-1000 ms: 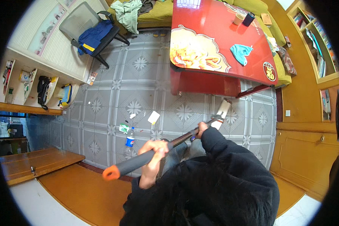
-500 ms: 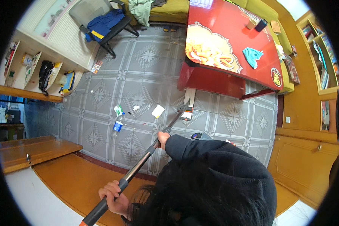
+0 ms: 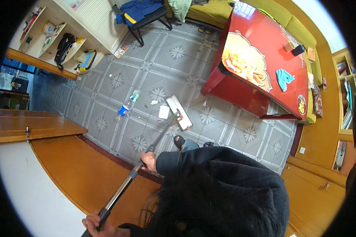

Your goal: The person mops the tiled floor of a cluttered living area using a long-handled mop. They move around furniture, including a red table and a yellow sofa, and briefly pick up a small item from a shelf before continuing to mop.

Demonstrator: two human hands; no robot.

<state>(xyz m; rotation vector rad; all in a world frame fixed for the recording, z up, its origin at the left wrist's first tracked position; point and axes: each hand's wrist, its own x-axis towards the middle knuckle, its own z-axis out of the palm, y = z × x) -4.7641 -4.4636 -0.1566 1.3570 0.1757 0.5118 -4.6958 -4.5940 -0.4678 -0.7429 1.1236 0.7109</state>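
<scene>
Both my hands are closed round the long pole of a flat mop [image 3: 124, 188]. My right hand [image 3: 149, 161] grips it partway down, where a dark section begins. My left hand [image 3: 100, 226] holds the upper end near the lower edge of the view, partly cut off. The mop's wide white head [image 3: 178, 112] lies on the tiled floor, just right of a white card [image 3: 164, 112]. A small white scrap [image 3: 154, 102] is beyond the card. Farther left are a clear plastic bottle with a blue label [image 3: 123, 111] and a green-and-white wrapper [image 3: 135, 96].
A red table [image 3: 241, 96] stands at the right, carrying a cup, a dark cylinder and a blue cloth. My shoe [image 3: 179, 141] is close behind the mop head. A chair [image 3: 152, 17] is at the back, shelves [image 3: 47, 41] at left, a wooden cabinet [image 3: 304, 189] at right.
The mop head has come away from the table's base, leftward and nearer the white card, and has turned. Both hands moved left and down with the pole. The view has shifted.
</scene>
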